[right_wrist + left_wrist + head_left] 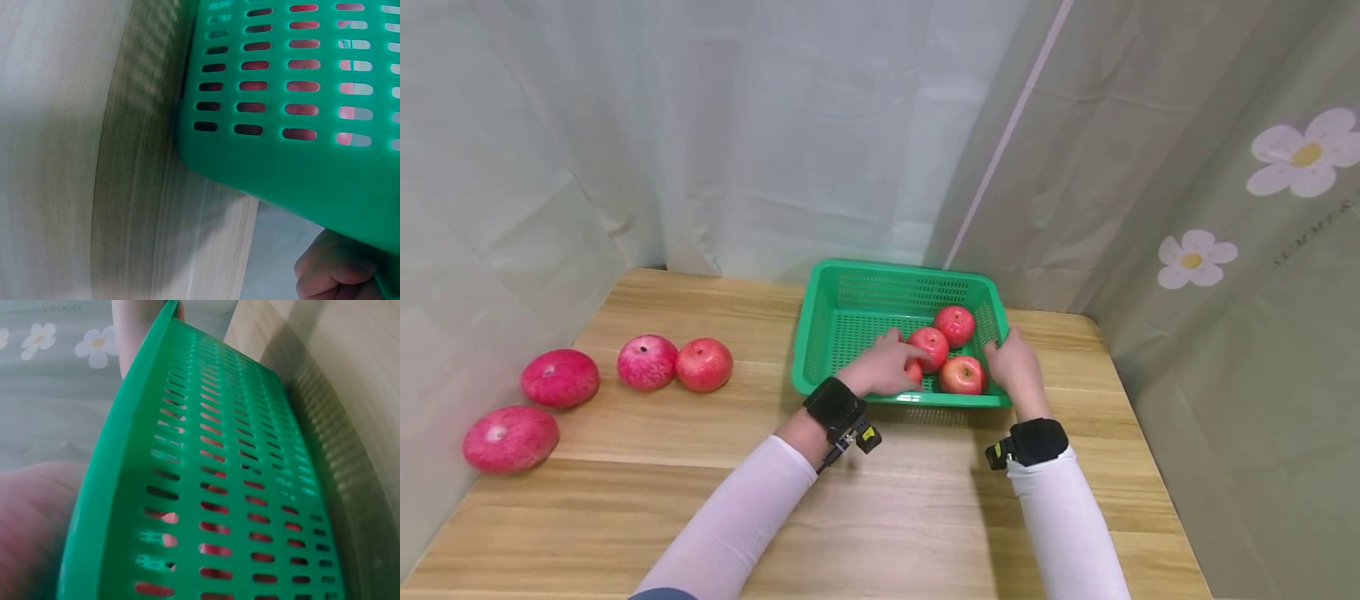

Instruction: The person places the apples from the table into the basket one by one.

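Evidently both hands are busy at the green basket, which sits at the tabletop's far edge, right of its middle. Reaching in over the near rim, the left hand curls its fingers and thumb around one red apple, mostly hidden beneath it. Just beside that lie three other apples, grouped toward the basket's right end. Meanwhile, the right hand grips the right rim, its fingers bent over the edge. Through the wall slots, both wrist views show patches of red.

Over near the tabletop's left edge rest two deep-pink fruits, one nearer the front than the other. Between them and the basket, a mottled pink fruit touches a reddish fruit. Behind the far edge hangs a pale curtain.
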{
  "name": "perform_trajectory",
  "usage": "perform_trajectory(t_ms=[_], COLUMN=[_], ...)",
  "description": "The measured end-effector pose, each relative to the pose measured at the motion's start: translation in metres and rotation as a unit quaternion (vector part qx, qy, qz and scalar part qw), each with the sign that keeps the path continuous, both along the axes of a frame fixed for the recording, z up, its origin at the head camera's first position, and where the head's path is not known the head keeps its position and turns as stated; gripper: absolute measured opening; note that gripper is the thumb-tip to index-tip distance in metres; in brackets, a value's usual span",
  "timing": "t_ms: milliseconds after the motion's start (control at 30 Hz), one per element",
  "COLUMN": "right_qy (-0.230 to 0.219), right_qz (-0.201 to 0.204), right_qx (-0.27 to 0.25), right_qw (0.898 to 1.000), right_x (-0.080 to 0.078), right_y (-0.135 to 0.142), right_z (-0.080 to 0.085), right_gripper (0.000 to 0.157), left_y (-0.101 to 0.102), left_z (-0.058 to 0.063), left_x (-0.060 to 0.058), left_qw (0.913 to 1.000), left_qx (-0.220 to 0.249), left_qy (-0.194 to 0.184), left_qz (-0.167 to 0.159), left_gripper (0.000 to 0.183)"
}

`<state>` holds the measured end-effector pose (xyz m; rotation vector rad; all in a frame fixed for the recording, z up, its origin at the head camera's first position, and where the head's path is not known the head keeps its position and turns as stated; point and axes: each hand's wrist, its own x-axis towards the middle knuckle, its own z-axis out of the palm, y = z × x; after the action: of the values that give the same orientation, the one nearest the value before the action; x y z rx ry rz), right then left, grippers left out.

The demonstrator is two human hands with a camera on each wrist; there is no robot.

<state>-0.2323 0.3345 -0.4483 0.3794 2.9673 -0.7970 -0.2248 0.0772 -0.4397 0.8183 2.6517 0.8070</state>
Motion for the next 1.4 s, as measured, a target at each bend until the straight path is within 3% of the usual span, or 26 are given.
perform_trajectory(t_ms=[233, 500, 800, 1400], right_qy=[-0.010, -0.019, -0.022, -0.015], right_qz=[-0.002, 0.002, -0.005, 0.001], right_qx=[-0.002, -0.002, -0.011, -0.008], right_qw=[1.000, 1.000, 1.000, 1.000], right_x=[0.001, 0.002, 0.001, 0.003], right_y=[0.001, 0.003, 0.003, -0.001], right_z=[-0.001, 0.000, -0.001, 0.000], right_gripper=[0.062, 0.066, 0.067, 0.061], left_y=[-0.008, -0.020, -0.034, -0.070], left_z=[0.004, -0.001, -0.004, -0.002], left_x=[0.002, -0.001, -0.004, 0.011], left_qw=[0.9996, 0.9976, 0.9956, 0.9851], left_qx=[0.019, 0.060, 0.076, 0.141], left_qy=[0.023, 0.034, 0.055, 0.097], left_qz=[0.001, 0.009, 0.008, 0.008], left_gripper=[0.057, 0.060, 0.058, 0.049])
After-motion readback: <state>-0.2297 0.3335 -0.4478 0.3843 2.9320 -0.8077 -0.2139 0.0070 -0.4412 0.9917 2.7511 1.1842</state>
